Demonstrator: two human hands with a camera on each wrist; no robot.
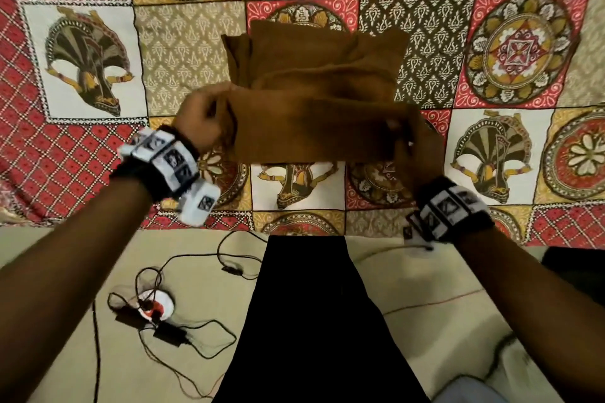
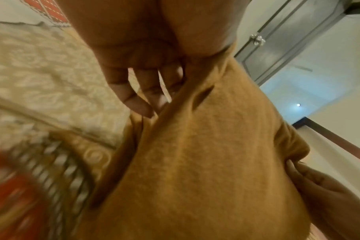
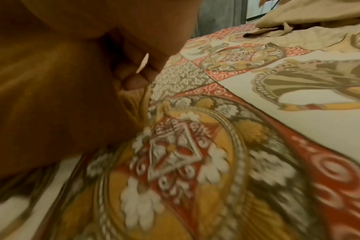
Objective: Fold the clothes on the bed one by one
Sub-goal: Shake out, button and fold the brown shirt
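Observation:
A brown garment (image 1: 314,75) lies part folded in the middle of the patchwork bed sheet (image 1: 82,59). Its near edge is lifted off the bed and stretched between my two hands. My left hand (image 1: 212,121) pinches the left corner; in the left wrist view the brown garment (image 2: 195,162) runs under the thumb while the fingers (image 2: 138,100) curl against its edge. My right hand (image 1: 409,141) grips the right corner. In the right wrist view its curled fingers (image 3: 134,79) press into the brown garment (image 3: 41,97), just above the sheet (image 3: 216,146).
The bed's front edge runs just below my wrists. On the floor to my left lie a white round socket box (image 1: 155,304) and tangled black cables (image 1: 196,347). My black trousers (image 1: 311,321) stand against the bed. A beige cloth (image 3: 298,14) lies far back on the bed.

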